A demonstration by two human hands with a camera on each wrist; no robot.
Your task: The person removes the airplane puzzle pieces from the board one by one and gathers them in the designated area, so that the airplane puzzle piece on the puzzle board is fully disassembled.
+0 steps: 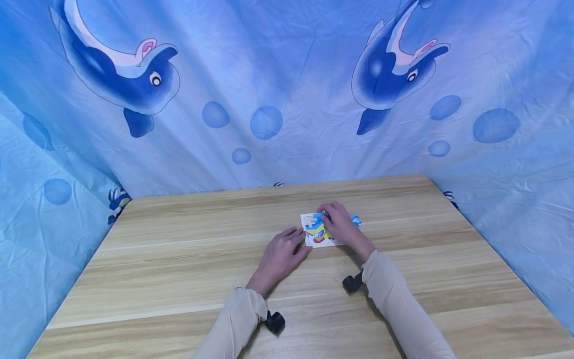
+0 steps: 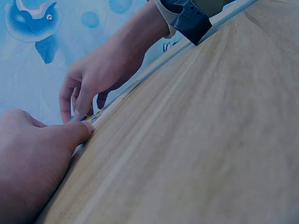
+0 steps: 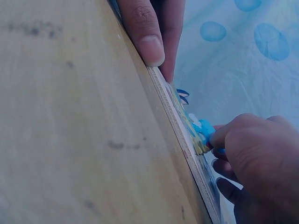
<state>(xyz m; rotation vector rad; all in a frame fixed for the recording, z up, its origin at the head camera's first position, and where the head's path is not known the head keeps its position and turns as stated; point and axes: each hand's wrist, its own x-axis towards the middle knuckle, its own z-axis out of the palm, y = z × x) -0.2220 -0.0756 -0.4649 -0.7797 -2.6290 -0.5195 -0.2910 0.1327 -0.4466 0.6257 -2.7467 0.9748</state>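
A thin jigsaw puzzle board (image 1: 319,243) with a white border and a yellow, blue and red picture lies flat on the table. My left hand (image 1: 280,254) rests at its left edge, fingers fairly straight; in the right wrist view the left thumb (image 3: 152,50) presses on the board's rim. Over the board's right part, my right hand (image 1: 342,225) pinches a light-blue puzzle piece (image 3: 203,128) between thumb and fingers. That hand hides some of the picture. More blue pieces (image 1: 356,220) show just beyond it, at the board's right end.
Around the board stretches a wood-grain table (image 1: 179,259). A blue curtain (image 1: 305,124) printed with dolphins and bubbles hangs behind and at both sides. Black wrist-worn devices sit on the left wrist (image 1: 275,322) and the right wrist (image 1: 352,283).
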